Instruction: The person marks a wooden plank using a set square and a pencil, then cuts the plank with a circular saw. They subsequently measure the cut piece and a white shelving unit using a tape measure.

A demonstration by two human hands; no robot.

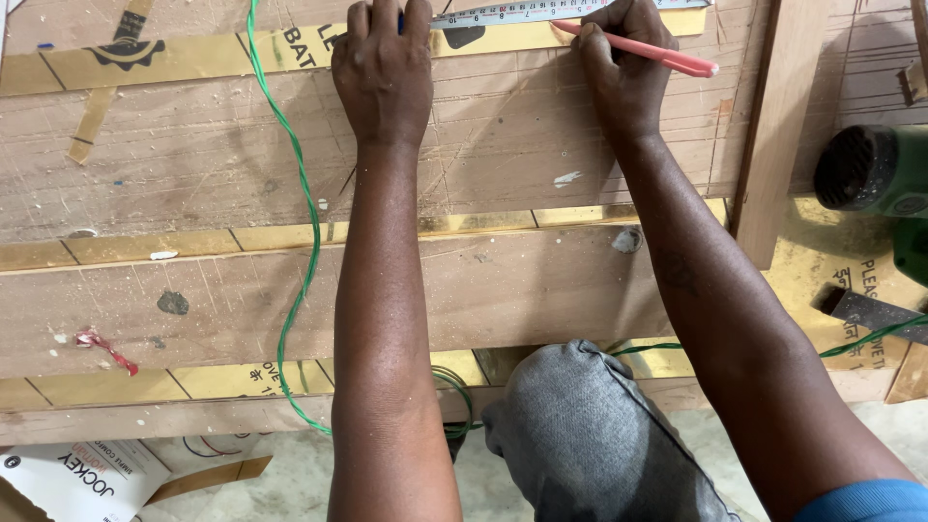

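Crosswise along the scratched wooden board's point(242, 164) far edge, the steel ruler point(541, 12) lies pinned under the flattened left hand point(382, 72), while the right hand point(623, 68), just beside it, pinches a pink pencil point(648, 50) at the ruler's edge.

You're in a carpentry workshop: scarred wood boards point(193, 155) under your grip, green power tool point(875, 174) off right of it.

White cardboard package point(82, 478): lies flat at 7 o'clock, partly cut off by the frame, black and red print. Yellow printed strips point(145, 60): cross the wooden boards at 11 o'clock, black lettering. Yellow printed sheet point(851, 280): at 3 o'clock, black lettering.
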